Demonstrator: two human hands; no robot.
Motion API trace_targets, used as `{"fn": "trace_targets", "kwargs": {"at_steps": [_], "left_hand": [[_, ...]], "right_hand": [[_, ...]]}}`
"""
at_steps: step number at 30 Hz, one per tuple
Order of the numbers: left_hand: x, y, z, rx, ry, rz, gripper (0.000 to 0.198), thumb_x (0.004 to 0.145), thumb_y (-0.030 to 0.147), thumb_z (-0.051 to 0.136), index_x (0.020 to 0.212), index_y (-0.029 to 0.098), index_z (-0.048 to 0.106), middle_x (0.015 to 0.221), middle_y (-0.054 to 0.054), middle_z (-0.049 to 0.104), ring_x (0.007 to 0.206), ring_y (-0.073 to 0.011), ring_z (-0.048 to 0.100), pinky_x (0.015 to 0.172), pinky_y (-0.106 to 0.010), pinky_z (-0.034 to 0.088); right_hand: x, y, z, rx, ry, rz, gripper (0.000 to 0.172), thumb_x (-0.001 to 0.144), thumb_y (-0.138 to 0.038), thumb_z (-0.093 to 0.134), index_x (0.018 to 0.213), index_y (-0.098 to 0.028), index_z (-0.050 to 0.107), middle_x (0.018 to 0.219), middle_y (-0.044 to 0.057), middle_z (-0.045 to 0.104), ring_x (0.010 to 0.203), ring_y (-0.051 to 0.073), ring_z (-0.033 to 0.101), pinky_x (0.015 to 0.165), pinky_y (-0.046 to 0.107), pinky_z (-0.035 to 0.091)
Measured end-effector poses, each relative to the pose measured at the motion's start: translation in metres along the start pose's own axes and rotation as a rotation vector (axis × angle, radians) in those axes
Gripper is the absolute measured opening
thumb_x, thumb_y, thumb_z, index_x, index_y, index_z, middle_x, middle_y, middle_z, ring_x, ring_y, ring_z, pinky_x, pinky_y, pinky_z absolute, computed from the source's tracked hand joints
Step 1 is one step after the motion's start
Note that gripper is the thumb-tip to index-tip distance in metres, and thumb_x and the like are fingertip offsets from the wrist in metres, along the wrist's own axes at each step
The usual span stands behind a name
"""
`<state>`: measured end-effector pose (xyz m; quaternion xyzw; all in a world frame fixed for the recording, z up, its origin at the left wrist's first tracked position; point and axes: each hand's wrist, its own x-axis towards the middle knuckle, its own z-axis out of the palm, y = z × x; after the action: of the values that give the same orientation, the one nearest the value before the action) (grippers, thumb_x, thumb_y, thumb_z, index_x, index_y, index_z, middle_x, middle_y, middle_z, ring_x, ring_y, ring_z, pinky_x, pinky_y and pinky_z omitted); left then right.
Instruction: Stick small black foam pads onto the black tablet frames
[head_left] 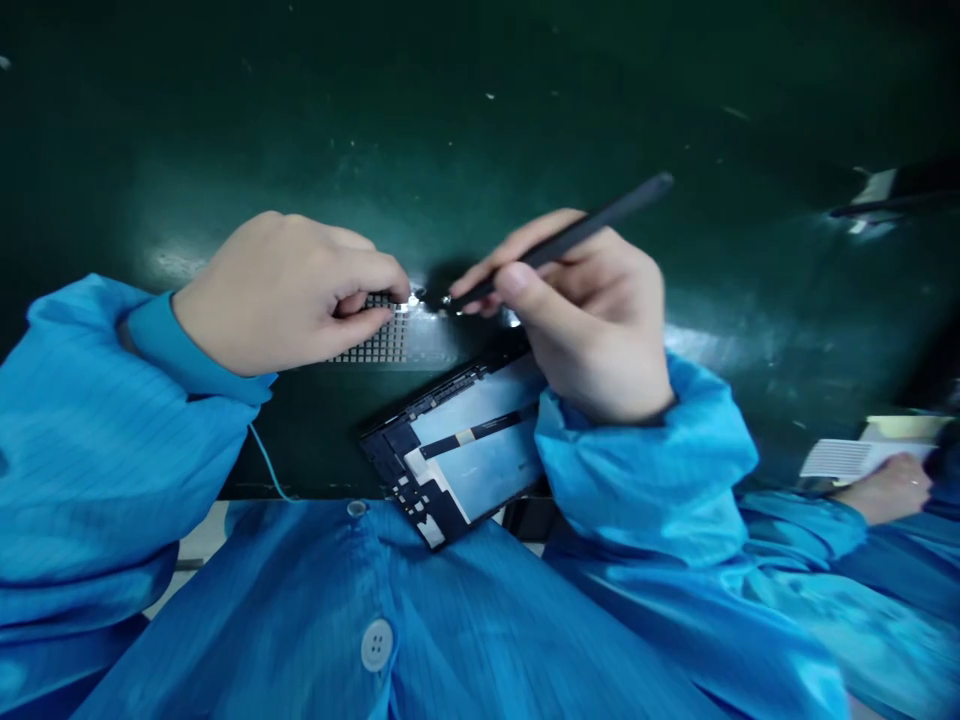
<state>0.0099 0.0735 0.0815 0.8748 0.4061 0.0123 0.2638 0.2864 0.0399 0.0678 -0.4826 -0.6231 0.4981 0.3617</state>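
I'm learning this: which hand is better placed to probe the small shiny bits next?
Likely the right hand: it holds the dark pen-like tool, tip close to the shiny bits. The left hand shows no tool.

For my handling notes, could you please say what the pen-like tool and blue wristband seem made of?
The pen-like tool looks like matte black plastic, from its dull sheen, though coated metal is possible. The blue wristband seems smooth rubber or plastic, showing no visible weave.

Hands, three: left hand, right hand, co-worker's hand. Tool, one. Device, one. Grid, one. Wristband, one. Table, one.
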Motion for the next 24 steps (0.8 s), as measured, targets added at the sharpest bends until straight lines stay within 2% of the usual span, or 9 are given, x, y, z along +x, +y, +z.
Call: {"fn": "trace_targets", "kwargs": {"at_steps": [4,5,7,11,16,20,24], "left_hand": [[-0.001,0.001,-0.002,-0.022,-0.035,-0.031,0.052,0.115,0.052,0.039,0.134,0.034,0.083,0.098,0.001,0.082,0.086,-0.0192,0.066,0.072,-0.038,0.042],[-0.001,0.001,-0.002,-0.026,-0.045,-0.04,0.054,0.114,0.054,0.038,0.135,0.034,0.084,0.098,0.002,0.081,0.087,-0.0195,0.066,0.073,-0.038,0.043],[-0.001,0.0,-0.001,-0.029,-0.041,-0.056,0.057,0.114,0.057,0.036,0.134,0.035,0.085,0.096,0.002,0.081,0.086,-0.0192,0.066,0.074,-0.037,0.044],[-0.002,-0.004,0.001,-0.044,0.031,-0.025,0.052,0.111,0.054,0.042,0.126,0.032,0.086,0.091,-0.001,0.08,0.079,-0.0182,0.067,0.068,-0.035,0.041],[-0.002,-0.004,0.001,-0.039,0.037,-0.012,0.04,0.108,0.044,0.051,0.122,0.03,0.085,0.09,-0.001,0.08,0.076,-0.0189,0.066,0.067,-0.035,0.04],[-0.002,-0.004,0.002,-0.09,0.052,-0.001,0.041,0.107,0.047,0.051,0.121,0.03,0.086,0.089,-0.004,0.079,0.075,-0.0224,0.067,0.068,-0.039,0.041],[-0.001,-0.006,0.001,-0.119,0.048,0.004,0.042,0.105,0.049,0.053,0.122,0.031,0.087,0.085,-0.004,0.077,0.073,-0.0227,0.065,0.068,-0.039,0.039]], "right_hand": [[-0.056,0.003,0.0,-0.089,0.441,-0.074,0.009,0.112,-0.041,0.077,0.111,-0.032,0.077,0.098,0.002,0.083,0.09,0.022,0.084,0.084,0.04,0.071],[-0.066,0.005,0.001,-0.11,0.514,-0.087,0.005,0.112,-0.036,0.078,0.111,-0.032,0.078,0.098,0.002,0.083,0.089,0.021,0.083,0.083,0.038,0.07],[-0.079,0.01,0.006,-0.121,0.571,-0.117,0.002,0.111,-0.031,0.079,0.112,-0.03,0.078,0.098,0.001,0.082,0.089,0.02,0.084,0.082,0.036,0.069],[-0.081,0.021,0.013,-0.126,0.54,-0.177,0.005,0.111,-0.029,0.077,0.115,-0.028,0.075,0.1,0.002,0.085,0.092,0.022,0.087,0.088,0.04,0.071],[-0.084,0.02,0.006,-0.226,0.497,-0.136,0.007,0.111,-0.031,0.076,0.117,-0.028,0.074,0.104,0.004,0.086,0.096,0.024,0.087,0.088,0.044,0.071],[-0.078,-0.006,-0.011,-0.343,0.323,-0.087,0.01,0.11,-0.031,0.08,0.119,-0.028,0.078,0.11,0.004,0.087,0.1,0.026,0.086,0.094,0.047,0.071],[-0.038,-0.028,-0.011,-0.242,0.077,-0.098,0.011,0.111,-0.038,0.079,0.118,-0.03,0.079,0.113,0.004,0.087,0.105,0.026,0.085,0.096,0.046,0.073]]}}
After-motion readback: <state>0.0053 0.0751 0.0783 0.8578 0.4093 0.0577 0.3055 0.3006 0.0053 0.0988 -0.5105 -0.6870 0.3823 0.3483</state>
